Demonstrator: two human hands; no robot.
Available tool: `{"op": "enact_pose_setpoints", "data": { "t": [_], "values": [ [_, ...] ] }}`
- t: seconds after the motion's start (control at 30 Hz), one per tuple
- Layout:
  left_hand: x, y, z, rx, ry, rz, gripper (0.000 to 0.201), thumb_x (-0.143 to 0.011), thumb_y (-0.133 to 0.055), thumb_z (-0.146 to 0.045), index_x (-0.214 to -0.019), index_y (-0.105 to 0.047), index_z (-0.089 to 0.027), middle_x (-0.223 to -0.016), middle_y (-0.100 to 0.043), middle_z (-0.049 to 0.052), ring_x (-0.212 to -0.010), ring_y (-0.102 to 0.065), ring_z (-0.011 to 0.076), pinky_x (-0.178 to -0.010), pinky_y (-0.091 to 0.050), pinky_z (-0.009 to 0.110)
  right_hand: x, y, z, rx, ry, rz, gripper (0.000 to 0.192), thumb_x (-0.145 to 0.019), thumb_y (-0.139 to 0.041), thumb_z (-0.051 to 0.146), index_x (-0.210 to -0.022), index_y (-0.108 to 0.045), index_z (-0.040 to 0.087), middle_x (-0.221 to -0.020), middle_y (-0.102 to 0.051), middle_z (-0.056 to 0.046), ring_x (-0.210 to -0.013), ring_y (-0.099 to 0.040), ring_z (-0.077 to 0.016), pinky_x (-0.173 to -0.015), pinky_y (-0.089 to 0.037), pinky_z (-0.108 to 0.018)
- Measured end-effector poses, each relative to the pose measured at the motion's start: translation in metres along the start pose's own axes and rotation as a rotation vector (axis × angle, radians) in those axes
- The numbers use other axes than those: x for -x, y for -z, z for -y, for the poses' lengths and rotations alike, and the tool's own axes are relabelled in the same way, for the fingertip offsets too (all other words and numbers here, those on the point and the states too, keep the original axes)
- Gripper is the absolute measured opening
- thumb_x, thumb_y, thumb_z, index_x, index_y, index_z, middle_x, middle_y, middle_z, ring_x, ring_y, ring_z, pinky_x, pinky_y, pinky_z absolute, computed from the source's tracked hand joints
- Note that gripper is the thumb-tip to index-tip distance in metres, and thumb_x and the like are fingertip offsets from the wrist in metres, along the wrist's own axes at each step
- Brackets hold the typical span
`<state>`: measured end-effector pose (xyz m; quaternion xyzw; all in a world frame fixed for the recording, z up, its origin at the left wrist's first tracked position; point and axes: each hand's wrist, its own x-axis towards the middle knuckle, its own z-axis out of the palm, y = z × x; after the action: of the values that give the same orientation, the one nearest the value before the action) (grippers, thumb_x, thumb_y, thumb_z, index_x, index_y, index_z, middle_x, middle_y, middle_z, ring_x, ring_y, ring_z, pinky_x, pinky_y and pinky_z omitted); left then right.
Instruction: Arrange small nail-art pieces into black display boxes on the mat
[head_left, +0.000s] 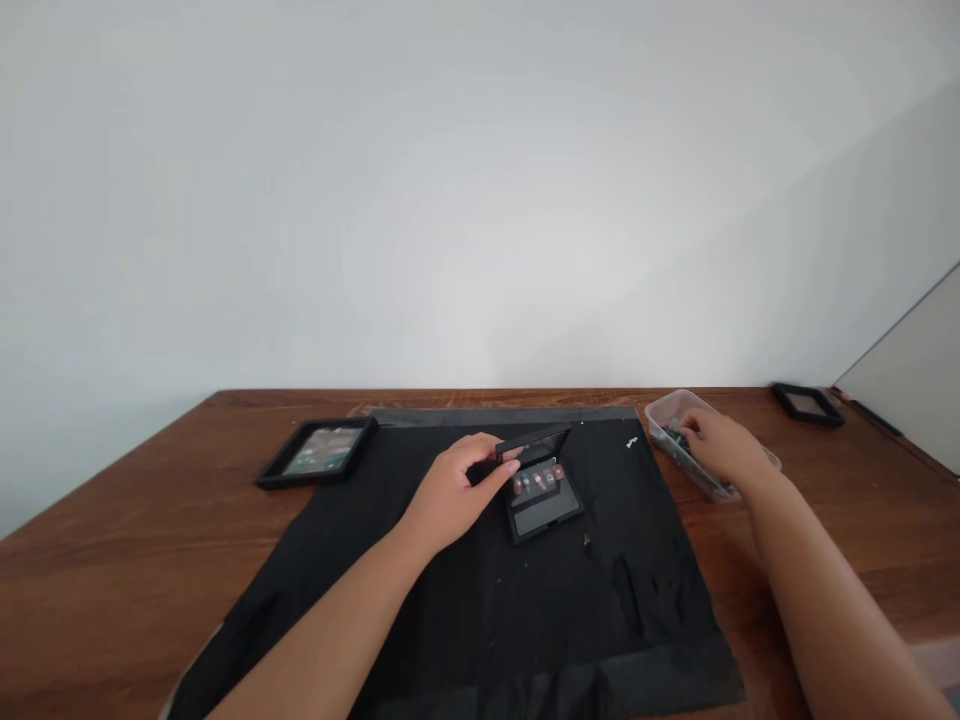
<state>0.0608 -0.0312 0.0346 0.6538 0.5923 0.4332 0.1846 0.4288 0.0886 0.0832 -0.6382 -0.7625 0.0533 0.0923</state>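
A small black case (546, 508) lies on the black mat (555, 600) with its lid tilted up. Inside it sits a row of several small pieces, reddish-brown and pale, that look like press-on nails. My left hand (461, 490) grips the raised lid at its left side, thumb in front and fingers behind. To the right, my right hand (720, 445) reaches into a clear plastic container (679, 398) of small dark green items. Its fingers are pinched together among them; what they hold, if anything, is too small to make out.
A black frame (352, 460) with a colourful picture lies at the mat's left edge. Another small black frame (829, 412) lies at the table's back right. White scraps (631, 442) and crumbs dot the mat. A white wall (480, 200) rises behind the wooden table (150, 520).
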Motion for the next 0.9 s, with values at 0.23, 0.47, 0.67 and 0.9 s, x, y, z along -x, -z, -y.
{"op": "enact_pose_setpoints", "data": {
  "t": [0.23, 0.47, 0.67, 0.9],
  "values": [
    [0.001, 0.001, -0.002, -0.012, 0.029, 0.017, 0.033, -0.091, -0.063, -0.054, -0.096, -0.078, -0.024, -0.105, -0.082, 0.008, -0.099, -0.076, 0.0275, -0.093, -0.062, 0.043, 0.001, 0.000, -0.007, -0.083, -0.072, -0.150, 0.013, -0.093, -0.060, 0.022, -0.095, -0.073, 0.021, -0.092, -0.079, -0.010, -0.080, -0.069, -0.0241, -0.066, -0.040, -0.031],
    [0.002, 0.000, -0.001, -0.018, 0.016, 0.023, 0.033, -0.092, -0.062, -0.054, -0.086, -0.075, -0.025, -0.101, -0.081, 0.006, -0.100, -0.076, 0.0276, -0.090, -0.062, 0.042, 0.006, 0.008, 0.001, -0.141, -0.117, -0.115, 0.006, -0.081, -0.075, 0.024, -0.078, -0.079, 0.024, -0.083, -0.081, -0.008, -0.077, -0.074, -0.0250, -0.065, -0.046, -0.033],
    [0.002, 0.000, -0.002, -0.028, 0.009, 0.035, 0.032, -0.093, -0.061, -0.054, -0.086, -0.075, -0.025, -0.100, -0.081, 0.006, -0.101, -0.076, 0.0281, -0.091, -0.062, 0.043, 0.009, 0.013, 0.002, -0.191, -0.097, -0.218, 0.008, -0.075, -0.080, 0.034, -0.072, -0.081, 0.026, -0.075, -0.081, -0.007, -0.071, -0.076, -0.0259, -0.058, -0.047, -0.033],
    [0.003, 0.002, -0.004, -0.034, 0.024, 0.040, 0.032, -0.093, -0.060, -0.053, -0.089, -0.077, -0.026, -0.100, -0.080, 0.006, -0.099, -0.075, 0.0277, -0.089, -0.062, 0.042, 0.013, 0.015, 0.007, -0.225, -0.129, -0.374, 0.017, -0.079, -0.075, 0.038, -0.084, -0.085, 0.025, -0.080, -0.082, -0.008, -0.076, -0.077, -0.0281, -0.063, -0.051, -0.035]
  ]
}}
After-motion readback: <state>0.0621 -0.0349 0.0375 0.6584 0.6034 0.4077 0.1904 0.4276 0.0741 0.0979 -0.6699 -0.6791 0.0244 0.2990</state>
